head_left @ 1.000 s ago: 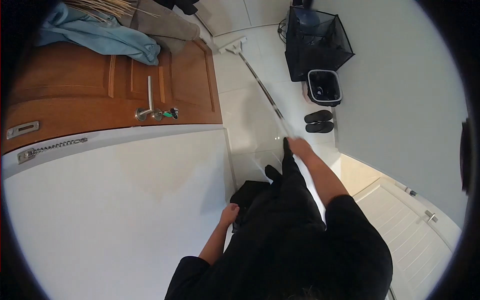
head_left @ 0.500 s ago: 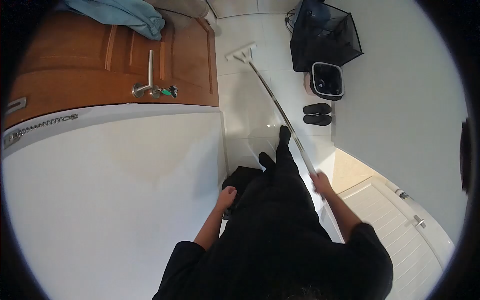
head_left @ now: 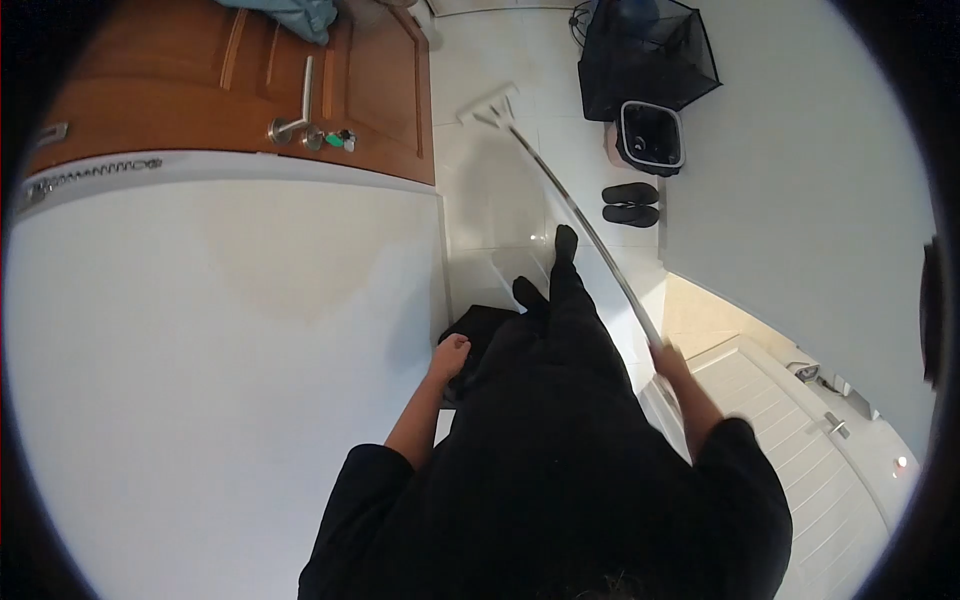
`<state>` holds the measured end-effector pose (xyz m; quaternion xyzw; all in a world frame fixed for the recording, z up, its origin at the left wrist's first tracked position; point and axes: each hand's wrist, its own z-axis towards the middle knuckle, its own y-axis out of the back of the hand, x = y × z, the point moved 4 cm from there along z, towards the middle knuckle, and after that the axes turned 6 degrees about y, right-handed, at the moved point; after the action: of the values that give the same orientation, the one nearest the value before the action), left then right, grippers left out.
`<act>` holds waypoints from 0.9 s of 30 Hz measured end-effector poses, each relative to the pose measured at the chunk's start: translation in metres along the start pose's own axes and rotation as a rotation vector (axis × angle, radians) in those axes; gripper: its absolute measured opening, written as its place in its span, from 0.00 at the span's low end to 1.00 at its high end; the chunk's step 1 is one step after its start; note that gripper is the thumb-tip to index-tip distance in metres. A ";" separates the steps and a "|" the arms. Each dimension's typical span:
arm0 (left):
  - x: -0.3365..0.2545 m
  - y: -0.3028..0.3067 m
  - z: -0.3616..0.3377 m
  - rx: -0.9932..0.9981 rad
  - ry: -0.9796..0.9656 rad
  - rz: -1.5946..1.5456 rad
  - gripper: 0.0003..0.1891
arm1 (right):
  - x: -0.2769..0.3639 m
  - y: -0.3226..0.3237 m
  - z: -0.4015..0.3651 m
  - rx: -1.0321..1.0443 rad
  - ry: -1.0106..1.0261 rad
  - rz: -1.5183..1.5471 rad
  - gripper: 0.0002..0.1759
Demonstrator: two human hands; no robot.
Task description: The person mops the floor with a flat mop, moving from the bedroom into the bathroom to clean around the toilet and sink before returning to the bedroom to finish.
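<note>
My right hand (head_left: 667,363) is wrapped round the upper end of the pole of a long-handled mop (head_left: 590,230). The pole slants away across the pale tiled floor (head_left: 488,180) to a white head, which lies on the tiles beyond my feet and looks slightly blurred. At my left side, my left hand (head_left: 452,355) hangs with its fingers curled in and nothing visible in them. Just beside that hand, low down, is a dark object (head_left: 480,322), partly covered by my leg.
A brown wooden door (head_left: 380,90) with keys in its lock stands at the left, beyond a white wall (head_left: 220,350). Along the right wall are black slippers (head_left: 630,205), a small bin (head_left: 652,138) and a black mesh basket (head_left: 690,45). A white door (head_left: 790,430) is at lower right.
My right hand and the top of the mop's pole have moved right and slightly back towards me. The view has tilted a little, so the doors and floor things appear higher.
</note>
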<state>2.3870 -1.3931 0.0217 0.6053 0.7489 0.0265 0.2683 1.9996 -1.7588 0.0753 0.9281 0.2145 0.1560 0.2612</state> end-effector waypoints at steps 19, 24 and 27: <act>0.077 -0.089 -0.067 -0.160 -0.051 -0.026 0.14 | 0.096 0.023 0.125 0.014 0.223 0.179 0.31; 0.067 -0.134 -0.135 -0.198 0.000 -0.223 0.13 | 0.076 0.015 0.070 0.049 0.077 0.367 0.34; 0.102 -0.191 -0.142 -0.141 0.012 -0.135 0.16 | -0.065 -0.094 0.016 -0.246 0.118 0.093 0.44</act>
<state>2.1424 -1.3090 0.0358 0.5328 0.7860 0.0645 0.3069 1.9201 -1.7240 -0.0008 0.8872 0.1656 0.2473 0.3527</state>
